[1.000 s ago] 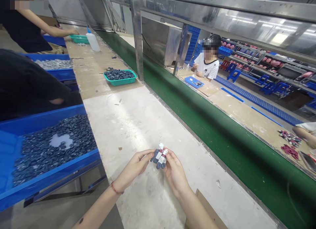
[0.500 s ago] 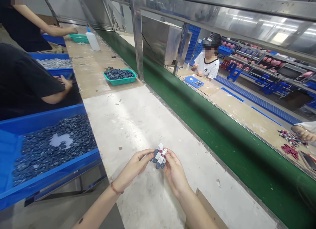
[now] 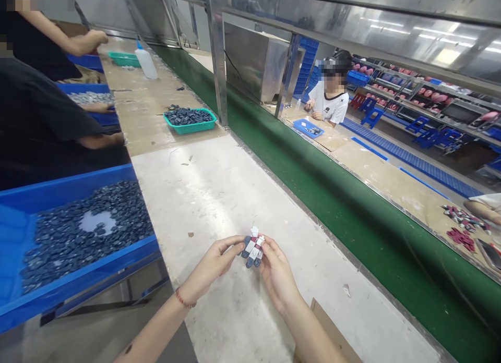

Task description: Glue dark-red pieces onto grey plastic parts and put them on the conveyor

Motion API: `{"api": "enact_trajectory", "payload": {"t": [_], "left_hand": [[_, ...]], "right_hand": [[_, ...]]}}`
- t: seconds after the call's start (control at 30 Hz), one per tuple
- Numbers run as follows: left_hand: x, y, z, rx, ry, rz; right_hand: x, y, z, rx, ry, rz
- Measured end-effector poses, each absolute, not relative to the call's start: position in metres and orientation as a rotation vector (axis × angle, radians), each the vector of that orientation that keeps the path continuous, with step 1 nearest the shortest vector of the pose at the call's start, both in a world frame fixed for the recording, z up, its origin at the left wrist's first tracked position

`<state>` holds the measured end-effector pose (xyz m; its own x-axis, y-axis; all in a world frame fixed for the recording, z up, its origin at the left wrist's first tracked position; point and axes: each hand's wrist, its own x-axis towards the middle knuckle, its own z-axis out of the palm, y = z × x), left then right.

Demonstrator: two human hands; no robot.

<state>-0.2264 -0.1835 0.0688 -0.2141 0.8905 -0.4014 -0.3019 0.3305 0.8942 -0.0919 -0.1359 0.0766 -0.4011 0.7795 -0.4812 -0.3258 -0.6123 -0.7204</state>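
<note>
Both my hands hold a small toy figure (image 3: pixel 252 248) with white, dark blue and red parts, just above the pale worktable (image 3: pixel 219 196). My left hand (image 3: pixel 213 264) pinches its left side with the fingers closed. My right hand (image 3: pixel 276 273) grips its right side, also closed. A red string bracelet sits on my left wrist.
A blue bin (image 3: pixel 74 238) of small dark blue parts stands at my left. A teal basket (image 3: pixel 190 120) of similar parts lies further along, by a steel post (image 3: pixel 217 55). A green conveyor belt (image 3: pixel 332 196) runs on the right. A person in black sits at left; others work beyond.
My hands and the toy figure stay almost still. The person in black at left has drawn an arm back from the far bin.
</note>
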Motion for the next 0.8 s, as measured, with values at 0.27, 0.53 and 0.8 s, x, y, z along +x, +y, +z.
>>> {"api": "enact_trajectory", "payload": {"t": [0.27,0.53,0.8], "left_hand": [[-0.2258,-0.1831,0.0674,0.616,1.407,1.191],[-0.2252,-0.1829,0.069,0.637,1.437,1.161],[-0.225,-0.1827,0.0676,0.663,1.433,1.133]], "right_hand": [[-0.0925,-0.1362,0.0808,-1.113,-0.638,2.065],[-0.0917,-0.1367,0.0806,-1.122,-0.642,2.048],[-0.0916,-0.1363,0.0826,-1.136,-0.625,2.051]]}}
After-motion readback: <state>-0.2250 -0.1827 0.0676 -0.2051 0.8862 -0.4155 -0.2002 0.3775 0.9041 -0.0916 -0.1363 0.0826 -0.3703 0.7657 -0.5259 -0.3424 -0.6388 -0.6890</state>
